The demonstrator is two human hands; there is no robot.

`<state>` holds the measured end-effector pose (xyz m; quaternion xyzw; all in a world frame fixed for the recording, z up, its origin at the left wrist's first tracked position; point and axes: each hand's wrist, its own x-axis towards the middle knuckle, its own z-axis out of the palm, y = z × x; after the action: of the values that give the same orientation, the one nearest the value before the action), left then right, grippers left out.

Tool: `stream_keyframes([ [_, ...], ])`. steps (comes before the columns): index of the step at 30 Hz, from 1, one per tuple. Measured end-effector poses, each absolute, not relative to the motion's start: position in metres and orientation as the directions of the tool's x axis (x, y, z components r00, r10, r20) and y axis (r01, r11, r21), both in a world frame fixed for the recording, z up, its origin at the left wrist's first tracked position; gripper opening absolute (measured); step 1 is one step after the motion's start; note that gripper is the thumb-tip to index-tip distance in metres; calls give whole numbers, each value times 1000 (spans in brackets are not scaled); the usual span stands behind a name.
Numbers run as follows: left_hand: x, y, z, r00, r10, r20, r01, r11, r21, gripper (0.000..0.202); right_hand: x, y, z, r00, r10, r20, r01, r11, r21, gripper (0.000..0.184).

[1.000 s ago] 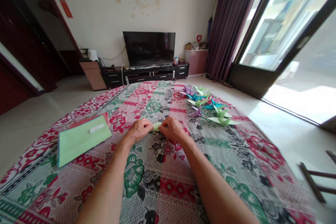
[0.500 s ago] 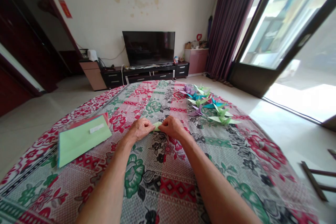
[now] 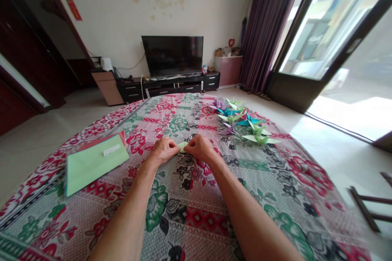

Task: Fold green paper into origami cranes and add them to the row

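A small piece of folded light green paper is held low over the middle of the table, partly covered by fingers. My left hand pinches its left end, and my right hand pinches the right end. To the right, beyond my right hand, sit several folded paper cranes: green, purple and blue ones among them. On the left lies a stack of coloured paper sheets, light green on top with a white label; red paper shows at its far edge.
A patterned floral tablecloth covers the round table. Beyond it stand a low black TV cabinet and a television. A glass door is at the right, with a dark wooden frame near the table's right side.
The view has shifted very slightly. Both hands keep their pinch on the green paper in almost the same place.
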<state>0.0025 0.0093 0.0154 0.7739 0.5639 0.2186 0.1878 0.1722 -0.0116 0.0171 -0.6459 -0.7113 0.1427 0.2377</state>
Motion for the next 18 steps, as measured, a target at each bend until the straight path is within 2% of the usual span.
stream_keyframes([
  [8,5,7,12,256,952,168,797,-306,521,12,175,-11,18,-104,984,144,845,164,-509,22],
  [13,4,5,8,309,916,255,739,-400,543,11,175,-10,16,-109,980,169,850,180,-495,19],
  [18,2,3,8,319,906,277,700,-423,575,11,174,-9,13,-113,977,182,852,190,-488,19],
])
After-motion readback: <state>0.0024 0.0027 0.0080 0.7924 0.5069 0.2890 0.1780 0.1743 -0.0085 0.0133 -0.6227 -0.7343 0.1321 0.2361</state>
